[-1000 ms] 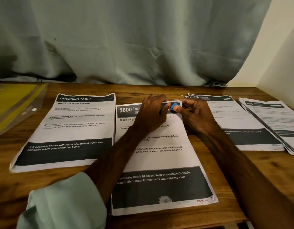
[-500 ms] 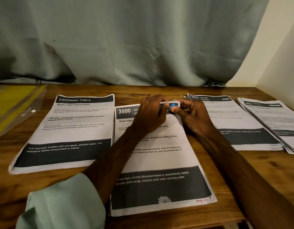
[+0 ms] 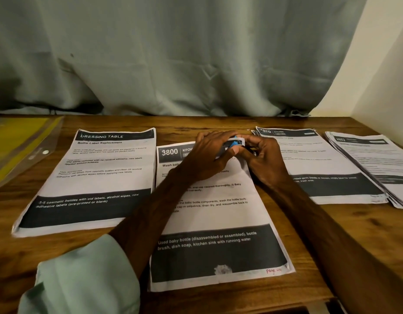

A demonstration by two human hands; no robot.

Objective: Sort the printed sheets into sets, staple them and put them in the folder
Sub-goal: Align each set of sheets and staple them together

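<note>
With left grip [image 3: 209, 157] and right grip [image 3: 264, 162] both pinching the blue stapler [image 3: 235, 143] at the 3800 set [image 3: 218, 214]'s far corner on the surface [image 3: 196, 123], keep edges squared and squeeze firmly.

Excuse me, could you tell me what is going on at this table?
A person is working through piles of printed sheets on a wooden table. Both the left hand and the right hand pinch a small blue object, probably a stapler, at the top right corner of the middle "3800" set. The yellow folder lies at the far left, untouched.
</note>
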